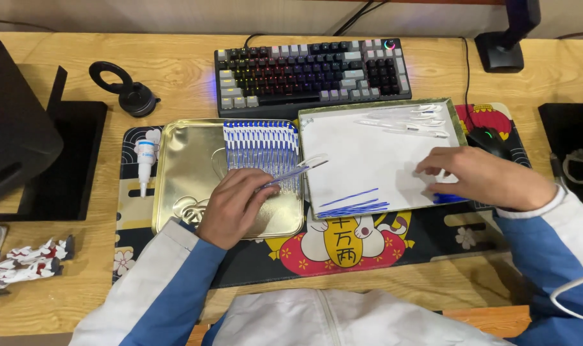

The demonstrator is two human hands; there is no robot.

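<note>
My left hand rests over a gold metal tray and grips a thin clear plastic stick with a blue core, its tip pointing right. A neat row of blue-and-white sticks lies in the tray just above that hand. My right hand presses fingers down on a white sheet inside a second gold tray, beside loose blue strands. More blue strands lie at the sheet's lower left. Several clear plastic sleeves sit at its top right.
A backlit keyboard lies behind the trays. A small white glue bottle lies left of the tray on a patterned desk mat. A mouse, a black ring stand and black boxes flank the workspace.
</note>
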